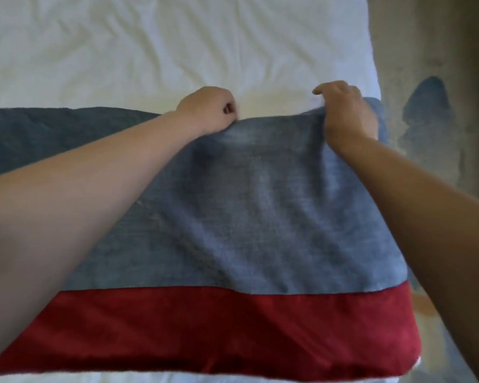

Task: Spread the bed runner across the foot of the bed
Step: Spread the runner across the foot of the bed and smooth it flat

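Blue-grey woven cloth with a deep red band (233, 327) along its near edge: that is the bed runner (260, 203). It lies across the white bed (150, 45), running out of view on the left and ending at the bed's right side. The far blue edge is raised a little between the two hands, and the cloth sags softly from it in shallow folds.

It looks soft and limp and fairly light, a little thicker than the sheet, with no stiffness of its own. It should follow a pull only where it is held and bunch up elsewhere. The nap looks matt, so it will likely drag on the sheet, not slide. The best hold is probably along the hem, hands well apart and near the corner, so the edge pulls straight.

The left hand (208, 110) is curled into a fist on the far hem, apparently pinching it. The right hand (346, 111) grips the same hem close to the right end, fingers bent over the cloth, one fingertip pointing out.

The sheet beyond is creased. Right of the bed is a beige carpet (415, 37) with a blue patch (426, 106).
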